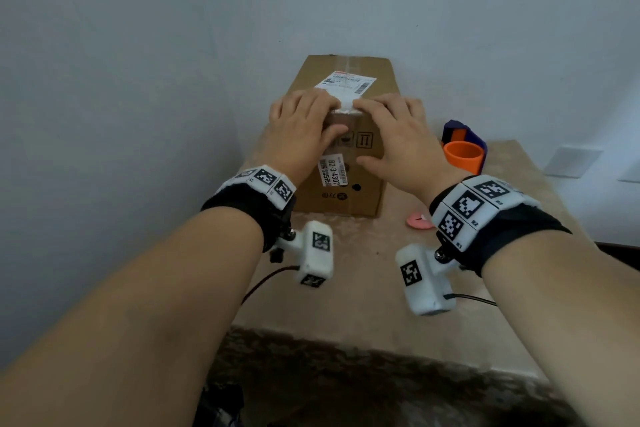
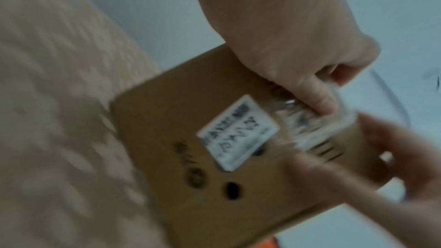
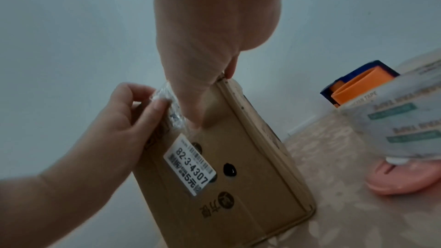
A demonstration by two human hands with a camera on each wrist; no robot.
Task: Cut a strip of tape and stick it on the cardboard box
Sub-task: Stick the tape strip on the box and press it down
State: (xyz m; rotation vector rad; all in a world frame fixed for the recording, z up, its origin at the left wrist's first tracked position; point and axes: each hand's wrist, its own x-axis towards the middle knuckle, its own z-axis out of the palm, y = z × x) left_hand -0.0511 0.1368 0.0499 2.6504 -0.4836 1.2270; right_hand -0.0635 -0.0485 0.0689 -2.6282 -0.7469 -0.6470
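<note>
The cardboard box (image 1: pixel 343 135) is standing on the tabletop (image 1: pixel 485 253) against the pale wall, with a white shipping label (image 1: pixel 348 81) on its top and a smaller barcode sticker (image 1: pixel 331 170) on the near face. Both hands are lying over the box's near top edge. The left hand (image 1: pixel 301 133) is pressing down with fingers on the top and thumb on the front face, and the right hand (image 1: pixel 398 140) is doing the same on the other side, so neither grip is closing around anything. Between them a strip of clear tape (image 1: pixel 344 104) is running over the edge and down the front (crinkled and shiny in the wrist views), with both thumbs touching it. To the right of the box, an orange and blue tape dispenser (image 1: pixel 464 149) is sitting on the tabletop, and a small pink object (image 1: pixel 419 220) is lying near the box's front right corner; I cannot tell what it is.
</note>
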